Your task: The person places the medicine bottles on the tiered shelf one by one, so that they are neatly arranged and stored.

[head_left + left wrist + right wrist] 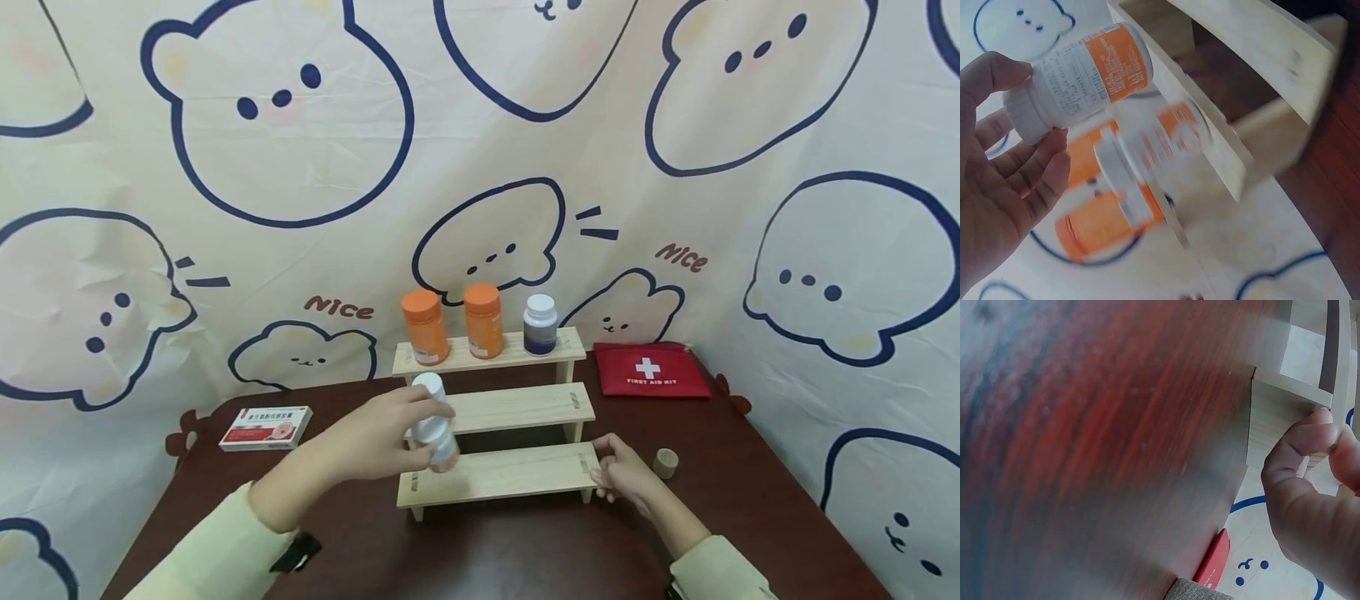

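Observation:
My left hand [378, 435] grips a white pill bottle [437, 446] by its cap, over the left end of the lowest board of a three-step wooden rack [517, 473]. An orange and white label wraps the bottle [1088, 78] in the left wrist view. Behind it, a second white bottle [429, 383] stands on the middle step, partly hidden by my left hand and the held bottle. At the rack's right front end, my right hand [626, 477] pinches the edge of the lowest board between thumb and fingers. The right wrist view shows these fingers [1300, 440] against the wood.
Two orange bottles [426, 329] and a dark-blue and white bottle [540, 325] stand on the top step. A medicine box [266, 428] lies left of the rack. To the right are a red first aid pouch [649, 371] and a small round wooden piece [665, 463].

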The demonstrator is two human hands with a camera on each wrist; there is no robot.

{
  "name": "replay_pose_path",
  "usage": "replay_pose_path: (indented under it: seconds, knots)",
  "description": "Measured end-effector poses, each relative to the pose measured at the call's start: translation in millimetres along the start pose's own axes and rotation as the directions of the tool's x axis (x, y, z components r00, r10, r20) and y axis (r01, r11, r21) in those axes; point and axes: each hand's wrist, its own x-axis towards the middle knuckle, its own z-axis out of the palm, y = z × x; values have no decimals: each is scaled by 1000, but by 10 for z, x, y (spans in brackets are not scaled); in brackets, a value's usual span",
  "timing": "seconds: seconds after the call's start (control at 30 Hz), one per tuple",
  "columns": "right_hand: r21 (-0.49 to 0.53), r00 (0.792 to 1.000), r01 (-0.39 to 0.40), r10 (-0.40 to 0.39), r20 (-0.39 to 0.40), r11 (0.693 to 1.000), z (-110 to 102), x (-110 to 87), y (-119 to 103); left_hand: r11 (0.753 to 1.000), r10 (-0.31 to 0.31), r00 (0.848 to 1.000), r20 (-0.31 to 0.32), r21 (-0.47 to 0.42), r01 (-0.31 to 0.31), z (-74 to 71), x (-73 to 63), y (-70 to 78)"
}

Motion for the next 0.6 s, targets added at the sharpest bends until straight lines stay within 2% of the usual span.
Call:
replay_pose_path:
  seconds: [0.1, 0.2, 0.6]
  knots:
    - [2, 1000, 17, -17, 9, 1000, -12, -5, 10, 999, 45, 999, 24, -2, -45, 44, 229, 67]
    - [7, 999, 31, -31, 14, 1000, -13, -4, 15, 998, 56, 998, 41, 5, -57, 62, 418, 108]
    - [-9, 1000, 4, -4, 0, 1000, -14, 28, 6, 999, -21, 997, 71, 48, 17, 100, 830, 153]
